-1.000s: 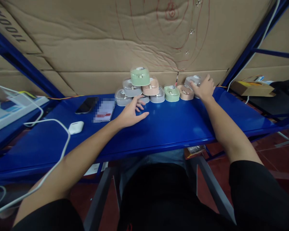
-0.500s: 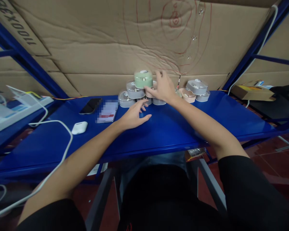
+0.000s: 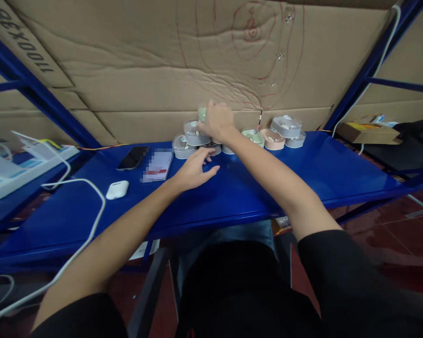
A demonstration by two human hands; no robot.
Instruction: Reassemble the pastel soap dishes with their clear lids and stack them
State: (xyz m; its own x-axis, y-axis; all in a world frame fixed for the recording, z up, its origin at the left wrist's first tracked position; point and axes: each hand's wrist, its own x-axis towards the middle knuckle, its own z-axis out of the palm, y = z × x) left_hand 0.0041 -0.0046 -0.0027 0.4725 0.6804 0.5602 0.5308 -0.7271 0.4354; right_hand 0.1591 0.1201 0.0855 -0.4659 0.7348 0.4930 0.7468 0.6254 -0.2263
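Note:
Stacked at the back of the blue table, several small round-cornered cases with clear lids form a pyramid. At its top is a green case (image 3: 202, 113), mostly covered by my right hand (image 3: 219, 119), whose fingers are wrapped round it. Below it sit a grey case (image 3: 196, 133) and, lower still, another grey case (image 3: 183, 147); my right hand and forearm hide part of the stack. My left hand (image 3: 194, 171) is held in front of the bottom row, thumb and fingers apart, with nothing in it.
To the right stand another green case (image 3: 253, 137), a pink case (image 3: 274, 139) and a grey case (image 3: 286, 126) atop another. A black phone (image 3: 133, 158), a phone with a lit screen (image 3: 158, 164) and a white earbud case (image 3: 117, 189) lie left. Cardboard (image 3: 141, 94) stands behind.
My right hand has moved left from beside the top green case onto it, closing round it and covering most of it. My left hand has barely moved.

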